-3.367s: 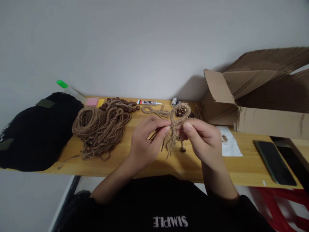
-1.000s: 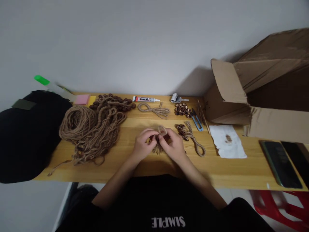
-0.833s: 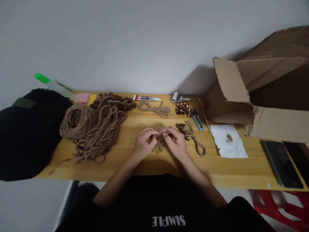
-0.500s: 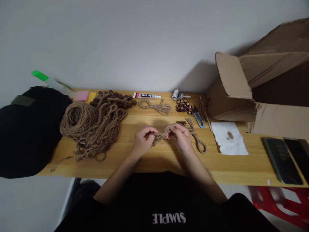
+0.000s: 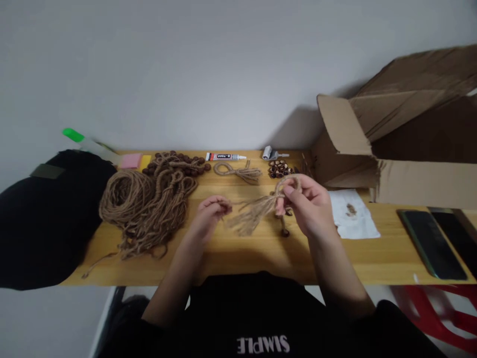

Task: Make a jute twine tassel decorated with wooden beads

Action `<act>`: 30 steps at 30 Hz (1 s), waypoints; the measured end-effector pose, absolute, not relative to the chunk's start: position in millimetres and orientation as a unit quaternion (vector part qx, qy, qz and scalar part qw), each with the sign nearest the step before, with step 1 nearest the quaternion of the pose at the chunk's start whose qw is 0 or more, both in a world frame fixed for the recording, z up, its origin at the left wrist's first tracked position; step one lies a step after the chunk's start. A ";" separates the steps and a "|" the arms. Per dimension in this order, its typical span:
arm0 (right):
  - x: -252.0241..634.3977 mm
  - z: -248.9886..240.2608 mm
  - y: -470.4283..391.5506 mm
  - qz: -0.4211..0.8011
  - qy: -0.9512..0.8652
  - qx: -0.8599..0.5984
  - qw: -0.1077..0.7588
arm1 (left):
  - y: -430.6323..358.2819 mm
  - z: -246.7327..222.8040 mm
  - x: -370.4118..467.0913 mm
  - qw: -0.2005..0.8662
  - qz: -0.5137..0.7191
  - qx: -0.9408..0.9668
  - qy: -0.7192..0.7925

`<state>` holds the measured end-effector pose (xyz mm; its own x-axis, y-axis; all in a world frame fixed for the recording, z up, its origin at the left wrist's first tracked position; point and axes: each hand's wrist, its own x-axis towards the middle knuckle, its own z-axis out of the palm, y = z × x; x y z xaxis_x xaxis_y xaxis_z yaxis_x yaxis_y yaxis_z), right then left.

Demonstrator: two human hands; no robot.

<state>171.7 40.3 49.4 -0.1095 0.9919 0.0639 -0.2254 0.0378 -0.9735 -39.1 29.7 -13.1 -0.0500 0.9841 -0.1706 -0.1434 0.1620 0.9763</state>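
Note:
My right hand pinches the looped end of a brown twine cord, raised above the table. From that loop, frayed loose strands fan out to the left, a little blurred. My left hand is closed on one strand end, pulled away to the left. Behind the hands lies another looped twine cord. Partly hidden below my right hand are a dark bead and a piece of cord. A coil of twine and a heap of knotted cords lie to the left.
Along the back are a glue tube, a crumpled grey tube and brown half-shell pieces. An open cardboard box, a stained white tissue and phones stand right. A black cap lies left.
My hands have moved apart. My right hand has risen rightward with the loop, now in view, and my left hand has gone left with a strand. The view has shifted slightly.

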 end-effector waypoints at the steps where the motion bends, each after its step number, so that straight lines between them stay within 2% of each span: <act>1: 174.5 57.3 40.7 0.552 -0.496 -0.395 0.542 | 30.8 -7.7 -42.4 0.568 0.509 0.381 0.523; 4: 178.8 83.3 41.8 0.504 -0.545 -0.393 0.543 | 34.4 20.1 -46.7 0.548 0.528 0.373 0.531; 11: 167.4 126.7 38.8 0.433 -0.644 -0.410 0.478 | 26.8 114.0 -19.2 0.351 0.490 0.675 0.425; 15: 162.5 128.5 32.8 0.372 -0.640 -0.456 0.493 | 19.9 122.7 0.5 0.223 0.495 0.728 0.419; 17: 161.9 127.1 30.5 0.366 -0.629 -0.461 0.508 | 18.3 118.5 6.7 0.198 0.503 0.723 0.430; 20: 162.3 126.0 29.7 0.386 -0.608 -0.430 0.544 | 18.4 113.6 10.9 0.281 0.517 0.682 0.435; 25: 163.1 127.1 31.8 0.403 -0.580 -0.391 0.589 | 23.5 112.8 12.3 0.535 0.524 0.533 0.395; 30: 165.8 127.0 29.6 0.404 -0.584 -0.408 0.573 | 27.4 110.9 16.5 0.633 0.539 0.448 0.329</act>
<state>165.8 29.6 127.0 -0.0090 0.9404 0.3399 0.0137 0.3400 -0.9403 16.5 27.4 110.9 0.2027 0.9770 0.0665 -0.3887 0.0180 0.9212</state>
